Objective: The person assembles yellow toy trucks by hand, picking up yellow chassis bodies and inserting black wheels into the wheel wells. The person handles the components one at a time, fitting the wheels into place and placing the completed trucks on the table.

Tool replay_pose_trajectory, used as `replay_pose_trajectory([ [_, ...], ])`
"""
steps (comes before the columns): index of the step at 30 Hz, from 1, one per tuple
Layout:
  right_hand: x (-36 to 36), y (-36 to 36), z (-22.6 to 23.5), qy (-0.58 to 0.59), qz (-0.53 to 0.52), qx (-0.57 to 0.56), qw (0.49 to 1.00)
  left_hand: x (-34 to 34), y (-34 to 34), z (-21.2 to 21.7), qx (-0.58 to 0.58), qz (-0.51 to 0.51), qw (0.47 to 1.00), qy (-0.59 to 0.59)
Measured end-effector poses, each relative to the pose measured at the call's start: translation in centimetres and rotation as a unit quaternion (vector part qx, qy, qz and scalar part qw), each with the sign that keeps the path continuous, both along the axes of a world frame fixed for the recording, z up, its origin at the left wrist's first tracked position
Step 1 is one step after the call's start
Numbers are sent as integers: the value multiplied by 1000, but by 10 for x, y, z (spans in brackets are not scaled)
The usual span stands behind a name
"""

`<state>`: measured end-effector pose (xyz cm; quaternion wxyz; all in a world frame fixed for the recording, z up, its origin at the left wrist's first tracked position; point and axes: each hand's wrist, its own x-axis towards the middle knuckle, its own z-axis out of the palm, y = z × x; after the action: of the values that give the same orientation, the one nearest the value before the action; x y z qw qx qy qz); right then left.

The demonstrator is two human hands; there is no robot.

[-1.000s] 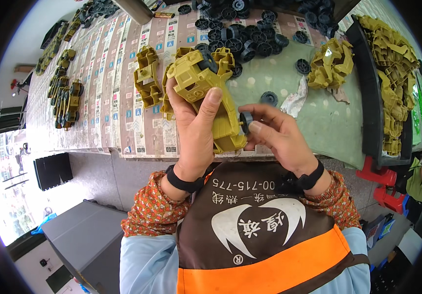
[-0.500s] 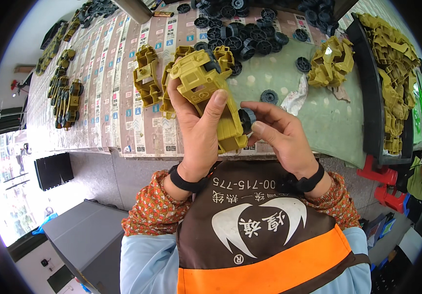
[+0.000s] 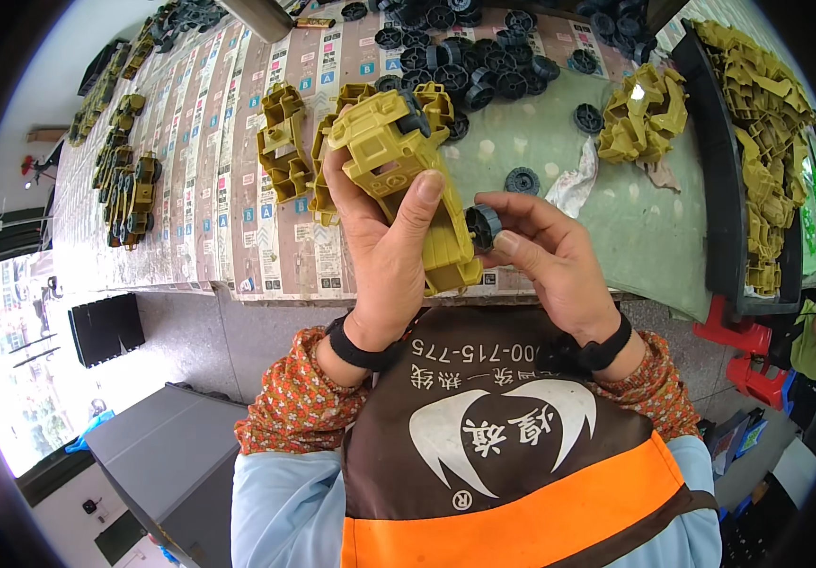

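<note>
My left hand [image 3: 384, 237] grips a mustard-yellow plastic toy truck body [image 3: 408, 180], held tilted above the table's front edge. One dark wheel [image 3: 415, 114] sits at the body's far end. Between the thumb and fingers of my right hand [image 3: 555, 260] is a dark grey toy wheel [image 3: 484, 225], close against the body's right side near its lower end. I cannot tell whether this wheel is attached to the body. Behind my left hand, more yellow truck bodies [image 3: 284, 147] stand on the table, partly hidden by the held one.
Loose black wheels [image 3: 498, 71] are heaped at the back, and a single wheel [image 3: 523, 181] lies nearer. Yellow parts [image 3: 643, 114] are piled at right, beside a black bin [image 3: 711, 189] of yellow pieces. Bodies with wheels [image 3: 129, 194] line the left. A crumpled white cloth [image 3: 574, 185] lies right of centre.
The wheel in my right hand has shifted slightly right and turned, showing more of its spoked face. My right hand has moved slightly right with it. My left hand keeps its hold on the truck body.
</note>
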<state>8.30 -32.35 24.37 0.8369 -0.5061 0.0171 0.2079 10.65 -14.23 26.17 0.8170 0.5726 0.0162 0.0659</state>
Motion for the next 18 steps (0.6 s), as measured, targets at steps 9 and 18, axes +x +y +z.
replay_pose_trajectory([
  [9, -21, 6, 15, -186, 20, -183, 965, -3, -7, -12, 58, 45, 996, -57],
  [18, -21, 1, 16, -102, 123, 3, 987, -10, -5, -15, 76, 48, 991, -98],
])
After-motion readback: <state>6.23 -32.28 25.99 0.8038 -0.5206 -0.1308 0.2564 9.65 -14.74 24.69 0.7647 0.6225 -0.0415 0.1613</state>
